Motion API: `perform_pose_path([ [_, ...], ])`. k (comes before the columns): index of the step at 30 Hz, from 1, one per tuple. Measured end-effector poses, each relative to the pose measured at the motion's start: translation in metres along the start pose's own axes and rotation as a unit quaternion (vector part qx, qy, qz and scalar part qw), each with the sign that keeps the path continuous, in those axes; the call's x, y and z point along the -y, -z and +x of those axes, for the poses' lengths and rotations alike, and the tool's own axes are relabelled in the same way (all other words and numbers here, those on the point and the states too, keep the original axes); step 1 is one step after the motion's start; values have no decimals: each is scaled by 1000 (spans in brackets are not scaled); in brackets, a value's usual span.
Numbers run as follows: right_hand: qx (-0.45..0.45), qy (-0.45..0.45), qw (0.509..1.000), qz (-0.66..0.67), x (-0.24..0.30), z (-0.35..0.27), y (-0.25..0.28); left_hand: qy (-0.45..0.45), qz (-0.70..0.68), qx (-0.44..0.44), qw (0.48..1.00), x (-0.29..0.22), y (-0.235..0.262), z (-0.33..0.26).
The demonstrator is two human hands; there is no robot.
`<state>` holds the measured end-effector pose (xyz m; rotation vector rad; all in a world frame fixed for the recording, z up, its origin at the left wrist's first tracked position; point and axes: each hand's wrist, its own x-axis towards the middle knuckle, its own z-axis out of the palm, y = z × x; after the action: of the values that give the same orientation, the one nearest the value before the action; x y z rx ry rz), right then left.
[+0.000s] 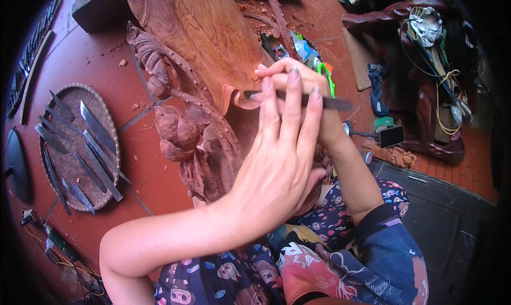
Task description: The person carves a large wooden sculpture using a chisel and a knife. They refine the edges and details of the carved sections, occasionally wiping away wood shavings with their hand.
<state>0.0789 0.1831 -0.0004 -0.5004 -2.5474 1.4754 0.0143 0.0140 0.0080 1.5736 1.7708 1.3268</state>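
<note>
A dark flat chisel (336,103), slightly blurred, lies across both hands, its left end near the curled edge of a carved wooden piece (213,44). Behind it, my right hand (306,77) is closed around the chisel, fingers pointing left over the wood. My left hand (279,145) crosses in front with its fingers stretched out and lying over the chisel; its palm is hidden. Carved buds (178,126) and a stem run along the wood's left side, beside my left wrist.
At left, a round woven tray (118,145) holds several loose chisel blades (97,125). Wood chips dot the red tiled floor (154,185). A power tool with cables (58,241) lies lower left. At right are a phone (391,136) on a stand and dark carved furniture (426,102).
</note>
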Motion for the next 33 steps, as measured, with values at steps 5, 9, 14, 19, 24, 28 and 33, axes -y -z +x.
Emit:
perform_pose_path([
  [5,3,27,998,-64,-5,11,12,-31,-8,-42,999,3,-8,15],
  [9,102,126,971,-177,5,22,18,-4,-7,-35,999,-2,-8,5],
  [14,124,89,982,-111,8,28,27,-24,6,-57,998,6,-10,16],
  [19,160,145,966,-145,1,32,30,-17,8,-39,999,3,-11,11],
  [24,120,105,972,-172,4,28,29,-39,2,-39,998,9,-12,15],
  [28,146,147,967,-147,-3,34,29,-23,14,-30,999,3,-11,10],
  [33,131,51,977,-159,2,34,35,-54,18,-39,998,15,-11,22],
])
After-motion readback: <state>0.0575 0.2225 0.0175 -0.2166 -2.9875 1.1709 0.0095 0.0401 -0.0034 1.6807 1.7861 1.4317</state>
